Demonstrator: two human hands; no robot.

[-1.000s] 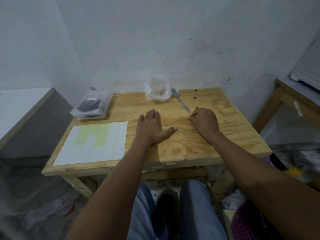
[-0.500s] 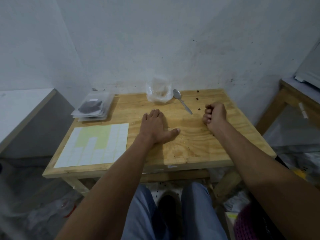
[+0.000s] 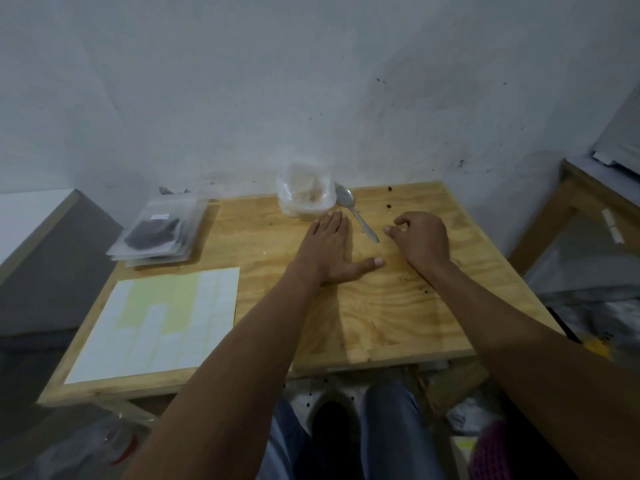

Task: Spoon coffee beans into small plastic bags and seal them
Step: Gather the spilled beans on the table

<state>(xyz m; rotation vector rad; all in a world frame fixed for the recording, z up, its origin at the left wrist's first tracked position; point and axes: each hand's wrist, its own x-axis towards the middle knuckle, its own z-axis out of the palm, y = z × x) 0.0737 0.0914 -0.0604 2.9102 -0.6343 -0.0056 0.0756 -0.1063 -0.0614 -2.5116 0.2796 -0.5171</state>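
Toward the back edge of the bench [image 3: 398,320], the left hand [image 3: 329,251] lies flat and spread beside the spoon [image 3: 355,211] and the plastic tub [image 3: 306,192], while the right hand [image 3: 420,239], loosely curled, appears to be gathering stray coffee beans [image 3: 389,205]; filled bags [image 3: 161,232] sit at the back-left corner, so collecting strays likely comes next.

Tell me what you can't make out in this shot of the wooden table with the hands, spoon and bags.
Head view only:
- Right hand: curled fingers hide whether they pinch a bean.
- Crumpled clear plastic bag at the wall: contents blurred by the film.
- Stack of flat clear plastic bags: dark contents indistinct; white label too small to read.
- Dark specks beyond the metal spoon: too small to identify.
- Left hand: palm hides the table beneath.
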